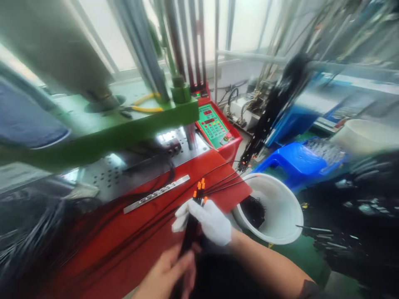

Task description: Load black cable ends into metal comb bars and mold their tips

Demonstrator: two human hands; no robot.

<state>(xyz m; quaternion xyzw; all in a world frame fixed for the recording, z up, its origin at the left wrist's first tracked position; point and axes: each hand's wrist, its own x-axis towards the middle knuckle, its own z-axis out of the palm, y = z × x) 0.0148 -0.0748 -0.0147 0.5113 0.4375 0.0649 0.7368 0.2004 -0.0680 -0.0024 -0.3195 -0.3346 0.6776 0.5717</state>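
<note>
A bundle of black cables [190, 234] with orange tips stands slanted in front of me, held by both hands. Toward its tipped end, my right hand [207, 220], in a white glove, is closed around it. Lower down, my bare left hand [177, 268] wraps the same bundle, partly blurred. Beyond the hands a metal strip with a row of holes [157, 194] lies on the red table [131, 245]. A few loose black cables stretch across that table past my right hand.
A green press [140, 131] stands at the back left, with a red control box [215, 126] beside it. Right of the table is a white bucket [283, 207] with dark pieces inside. Behind it are a blue stool [296, 160] and a hanging bunch of black cables [274, 108].
</note>
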